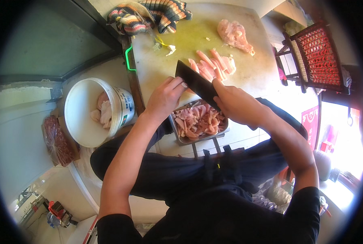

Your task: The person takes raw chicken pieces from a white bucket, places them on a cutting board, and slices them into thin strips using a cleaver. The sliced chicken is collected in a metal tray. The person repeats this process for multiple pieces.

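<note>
My right hand (pixel 234 100) is closed around the handle end of a dark cleaver (pixel 196 82), its broad blade slanting up to the left over the near part of the cutting board (pixel 157 73). Bent fingers of my left hand (pixel 169 93) are at the blade's left side; whether they pinch meat is hidden. Just beyond the blade lie strips and slices of raw pale meat (pixel 215 65). A larger whole piece of raw meat, apparently chicken breast (pixel 234 35), rests farther back on the right. Cut meat pieces (pixel 199 120) fill a metal tray (pixel 186 141) below the board's near edge.
Left of the board stands a white plastic bucket (pixel 80 113) with raw meat (pixel 104 111) inside. A striped knitted cloth (pixel 132 18) lies at the board's far left, above a green handle (pixel 127 59). A chair (pixel 318 58) stands right; a plastic bag of reddish contents (pixel 58 140) lies left.
</note>
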Demonstrator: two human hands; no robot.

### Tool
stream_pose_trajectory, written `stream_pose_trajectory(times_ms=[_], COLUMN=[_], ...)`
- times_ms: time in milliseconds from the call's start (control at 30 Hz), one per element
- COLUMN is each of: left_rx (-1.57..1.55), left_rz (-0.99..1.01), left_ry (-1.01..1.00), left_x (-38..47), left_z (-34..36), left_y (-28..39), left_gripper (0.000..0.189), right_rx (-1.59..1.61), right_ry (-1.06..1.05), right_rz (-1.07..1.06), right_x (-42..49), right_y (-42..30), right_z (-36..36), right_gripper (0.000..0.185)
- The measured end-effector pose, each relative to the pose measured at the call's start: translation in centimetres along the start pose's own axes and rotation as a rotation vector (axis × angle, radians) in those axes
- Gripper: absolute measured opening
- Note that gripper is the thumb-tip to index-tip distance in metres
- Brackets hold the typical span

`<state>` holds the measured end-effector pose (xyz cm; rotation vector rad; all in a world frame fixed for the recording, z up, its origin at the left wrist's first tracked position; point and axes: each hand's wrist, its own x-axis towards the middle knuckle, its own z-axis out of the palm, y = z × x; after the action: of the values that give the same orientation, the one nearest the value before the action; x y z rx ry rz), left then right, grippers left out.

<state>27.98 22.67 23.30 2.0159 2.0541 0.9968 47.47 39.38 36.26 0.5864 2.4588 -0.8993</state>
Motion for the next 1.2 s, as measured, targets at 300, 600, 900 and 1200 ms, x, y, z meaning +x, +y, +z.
stream_pose_trajectory(times_ms=[300,600,900,1200], left_rx=[-0.080,-0.304,-0.123,-0.066], left_rz=[-0.036,-0.210,0.329,0.416], left_ry=[0.026,0.406,0.482,0.333], left_x=[-0.1,6.3,9.8,18.0], left_z=[0.5,1.2,-14.6,-14.4], left_y=[-0.2,0.0,15.8,21.6], left_gripper=[0.018,0.026,0.035,0.021], right_rx=[-0.037,0.257,0.676,0.923], right_ry=[0.391,0.580,0.493,0.565], right_rz=[-0.133,0.052,0.239,0.387], right_x=[9.2,4.1,-4.6,-8.3], right_y=[-0.5,3.1,11.6,16.3], right_z=[3.6,-1.0,2.9,4.6], right_gripper=[0.023,0.028,0.035,0.032])
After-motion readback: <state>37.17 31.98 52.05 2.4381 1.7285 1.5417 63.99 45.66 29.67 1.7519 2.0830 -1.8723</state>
